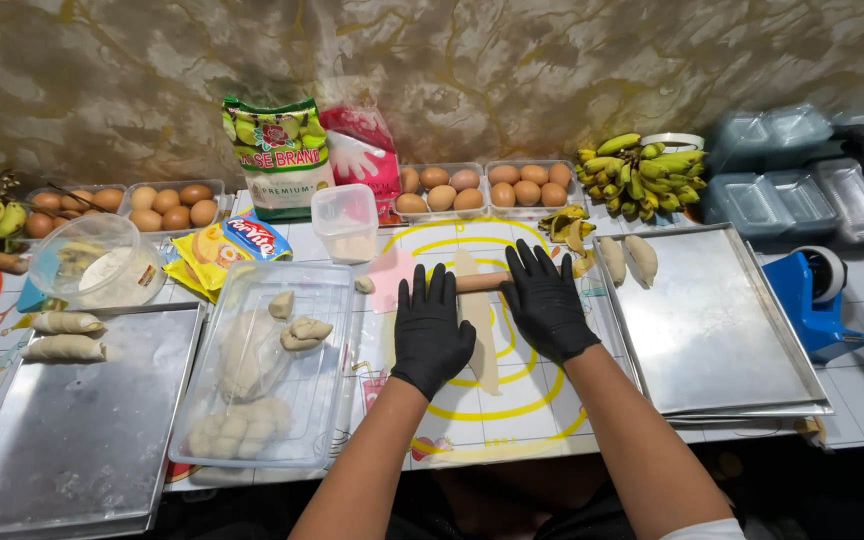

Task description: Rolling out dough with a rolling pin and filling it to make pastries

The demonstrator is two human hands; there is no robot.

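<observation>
Both gloved palms flat, fingers spread, on the rolling pin [482, 281]: left hand [431, 330], right hand [546, 300]. Dough strip [479, 325] mid-surface, running twelve to six. Best rolled with even pressure, straight along the strip.

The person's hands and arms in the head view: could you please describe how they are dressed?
Both hands wear snug black disposable gloves, smooth and slightly shiny, covering the fingers and ending at the wrists: the left hand and the right hand. The forearms beyond the glove cuffs are bare, with no sleeves, watches or bands showing. A white edge of a garment shows at the bottom of the picture by the right arm.
</observation>
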